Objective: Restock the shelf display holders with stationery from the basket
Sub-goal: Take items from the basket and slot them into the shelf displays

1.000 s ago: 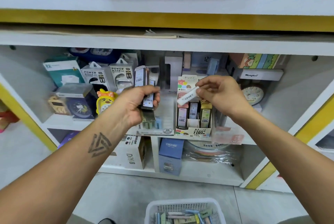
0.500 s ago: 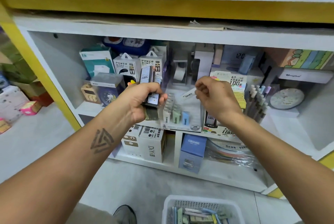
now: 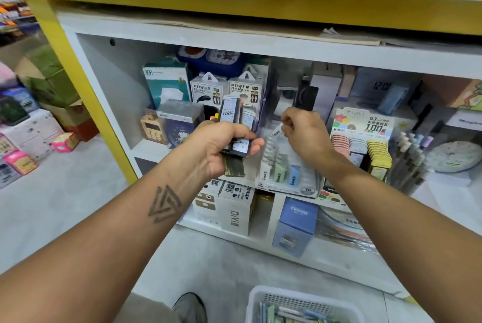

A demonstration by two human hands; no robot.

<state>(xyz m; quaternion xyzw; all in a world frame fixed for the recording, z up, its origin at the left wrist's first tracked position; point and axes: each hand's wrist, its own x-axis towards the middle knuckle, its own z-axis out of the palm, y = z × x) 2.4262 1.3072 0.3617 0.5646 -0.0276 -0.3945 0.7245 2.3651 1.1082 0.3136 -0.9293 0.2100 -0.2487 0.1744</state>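
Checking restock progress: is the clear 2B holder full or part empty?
Part empty. The clear 2B holder shows only a few small packs at its left and front; bare slots on the right. The right hand pinches one white pack above it.

Shelf frame (image 3: 86, 103): yellow edging, white panels. Basket (image 3: 257, 301): white. Box (image 3: 297, 226) at 5 o'clock: blue. Forearm tattoo (image 3: 164, 204): dark triangles.

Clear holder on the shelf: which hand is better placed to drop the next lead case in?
Right hand: it pinches one case above the holder. Left hand grips the spare stack.
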